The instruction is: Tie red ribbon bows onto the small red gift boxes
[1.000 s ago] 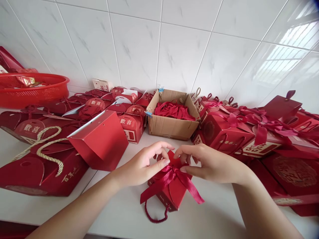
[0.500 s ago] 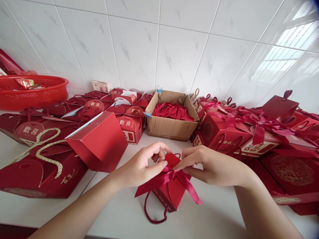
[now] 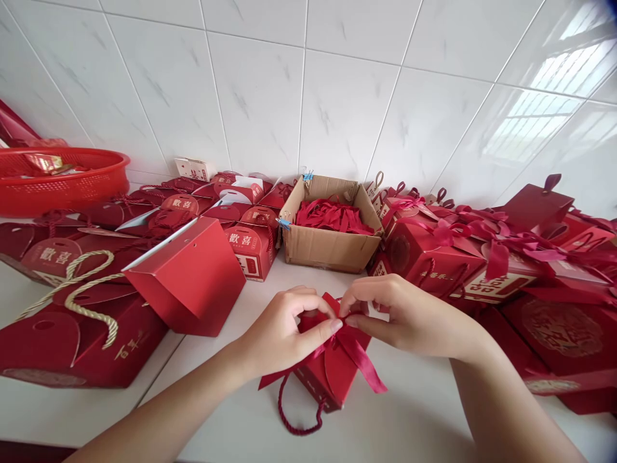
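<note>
A small red gift box (image 3: pixel 330 379) sits on the white table, a dark red cord handle (image 3: pixel 299 431) looping out at its near side. Across its top lies a shiny crimson ribbon (image 3: pixel 362 363), its two tails hanging left and right. My left hand (image 3: pixel 289 328) pinches the ribbon between thumb and fingertips at the middle of the box top. Close against it, my right hand (image 3: pixel 400 315) also has thumb and forefinger closed on the ribbon. The fingers cover the knot area, so its shape is hidden.
Behind the gift box stands a cardboard box (image 3: pixel 332 251) of cut ribbons. Red boxes (image 3: pixel 193 276) crowd the left, one with a gold cord (image 3: pixel 91 302). Ribboned boxes (image 3: pixel 438 251) are stacked at right. A red plastic basket (image 3: pixel 67 186) stands far left, by the tiled wall.
My left hand has moved right and its thumb and fingers have closed on the ribbon at the centre. My right fingertips have come up beside them. The gift box has stayed in place.
</note>
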Tool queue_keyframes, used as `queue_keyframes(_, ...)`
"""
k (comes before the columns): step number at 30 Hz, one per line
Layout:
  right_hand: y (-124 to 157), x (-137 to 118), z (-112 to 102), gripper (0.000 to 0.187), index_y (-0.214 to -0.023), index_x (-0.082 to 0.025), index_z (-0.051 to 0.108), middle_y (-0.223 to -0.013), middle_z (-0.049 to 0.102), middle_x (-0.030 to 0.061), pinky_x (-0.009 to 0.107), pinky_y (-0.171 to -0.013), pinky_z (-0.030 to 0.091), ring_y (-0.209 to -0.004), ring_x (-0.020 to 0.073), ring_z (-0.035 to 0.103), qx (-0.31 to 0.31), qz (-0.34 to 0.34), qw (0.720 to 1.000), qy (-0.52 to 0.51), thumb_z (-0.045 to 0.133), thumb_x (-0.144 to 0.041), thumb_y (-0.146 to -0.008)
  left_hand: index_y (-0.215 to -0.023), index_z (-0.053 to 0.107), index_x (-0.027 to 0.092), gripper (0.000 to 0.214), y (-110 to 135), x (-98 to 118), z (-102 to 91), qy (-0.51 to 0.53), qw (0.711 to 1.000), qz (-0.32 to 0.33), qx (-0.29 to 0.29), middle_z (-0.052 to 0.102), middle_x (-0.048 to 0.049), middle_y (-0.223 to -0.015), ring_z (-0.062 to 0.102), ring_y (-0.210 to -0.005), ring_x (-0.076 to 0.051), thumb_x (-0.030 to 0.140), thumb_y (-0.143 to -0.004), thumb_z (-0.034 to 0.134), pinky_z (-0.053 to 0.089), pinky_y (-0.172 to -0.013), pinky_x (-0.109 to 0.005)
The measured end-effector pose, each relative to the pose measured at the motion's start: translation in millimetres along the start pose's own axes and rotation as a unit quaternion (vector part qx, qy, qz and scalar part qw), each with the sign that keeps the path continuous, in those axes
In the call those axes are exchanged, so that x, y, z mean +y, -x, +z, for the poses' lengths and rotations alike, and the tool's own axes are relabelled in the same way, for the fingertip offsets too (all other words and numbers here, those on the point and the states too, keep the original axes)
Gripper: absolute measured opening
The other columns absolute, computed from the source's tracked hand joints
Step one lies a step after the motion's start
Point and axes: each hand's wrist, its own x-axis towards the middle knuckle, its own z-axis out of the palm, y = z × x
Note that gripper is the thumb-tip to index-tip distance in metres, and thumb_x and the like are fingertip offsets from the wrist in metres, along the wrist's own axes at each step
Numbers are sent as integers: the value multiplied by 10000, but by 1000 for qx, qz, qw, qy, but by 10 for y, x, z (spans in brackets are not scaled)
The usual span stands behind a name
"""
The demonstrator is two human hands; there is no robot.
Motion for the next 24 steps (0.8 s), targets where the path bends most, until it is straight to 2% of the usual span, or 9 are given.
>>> queue_keyframes(7, 13, 39, -15, 105, -832, -172, 613, -743, 618, -16, 203, -624, 410, -666, 90, 517, -18, 31, 999, 17, 548, -92, -813, -756, 709, 212, 134, -4, -6, 32, -31, 999, 8, 20, 630, -5, -716, 574, -700, -151, 302, -809, 625, 458, -682, -262)
queue_keyframes(14, 27, 83, -67, 82, -813, -170, 593, -713, 599, -19, 191, -573, 388, -628, 82, 498, -34, 39, 998, 21, 552, -99, -804, -713, 712, 218, 114, -14, -34, 30, -20, 1000, 16, -4, 662, 0, -676, 588, -772, -179, 267, -791, 645, 461, -721, -284)
queue_keyframes(21, 5, 75, -74, 72, -777, -169, 600, -712, 606, -22, 172, -575, 395, -620, 71, 499, 25, 42, 999, 22, 569, -109, -803, -723, 707, 207, 97, -22, -40, 20, 8, 1000, -18, -16, 696, -4, -763, 609, -802, -181, 297, -755, 684, 472, -763, -288)
queue_keyframes(24, -9, 71, -63, 56, -782, -168, 611, -730, 619, -9, 180, -583, 407, -627, 79, 511, 51, 43, 997, 23, 578, -130, -806, -723, 712, 209, 144, -28, -33, 21, 7, 1000, -11, -15, 682, -4, -738, 606, -804, -180, 312, -798, 644, 463, -765, -281)
